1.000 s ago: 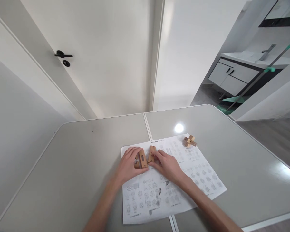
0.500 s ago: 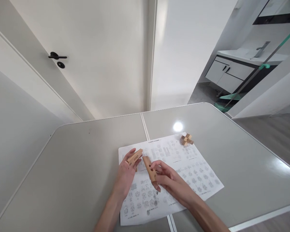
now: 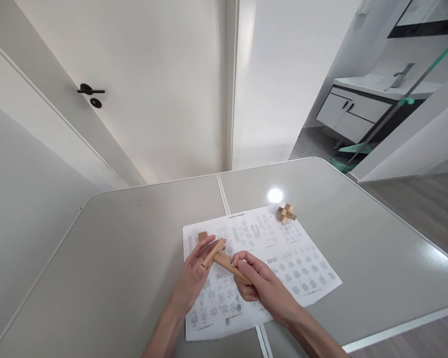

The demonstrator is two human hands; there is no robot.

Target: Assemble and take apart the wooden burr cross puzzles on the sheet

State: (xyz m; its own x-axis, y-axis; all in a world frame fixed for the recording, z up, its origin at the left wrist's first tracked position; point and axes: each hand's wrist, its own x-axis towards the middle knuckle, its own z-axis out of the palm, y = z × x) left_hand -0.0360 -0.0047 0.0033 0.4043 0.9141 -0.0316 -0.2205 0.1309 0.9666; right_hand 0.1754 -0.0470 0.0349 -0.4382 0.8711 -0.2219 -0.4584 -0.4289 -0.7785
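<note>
My left hand (image 3: 194,268) is closed on a light wooden puzzle piece (image 3: 213,253), a notched bar slanting up to the right. My right hand (image 3: 257,283) pinches a second wooden bar (image 3: 227,262), whose far end meets the first piece. Whether the two interlock I cannot tell. Just beyond my left fingers, another wooden block (image 3: 202,236) lies on the printed sheet (image 3: 254,318), partly hidden. At the sheet's far right corner sits an assembled cross-shaped wooden puzzle (image 3: 285,213) in lighter and darker wood.
The paper, printed with small diagrams, lies across the seam of a grey folding table (image 3: 108,268) with a white edge. A white door (image 3: 153,99) stands behind. Far right are a washbasin cabinet (image 3: 353,109) and a green-handled long tool (image 3: 406,101).
The two bars were apart and now touch. My right hand has turned its bar so its end points at the left piece. The block beyond my left hand has come into clearer view.
</note>
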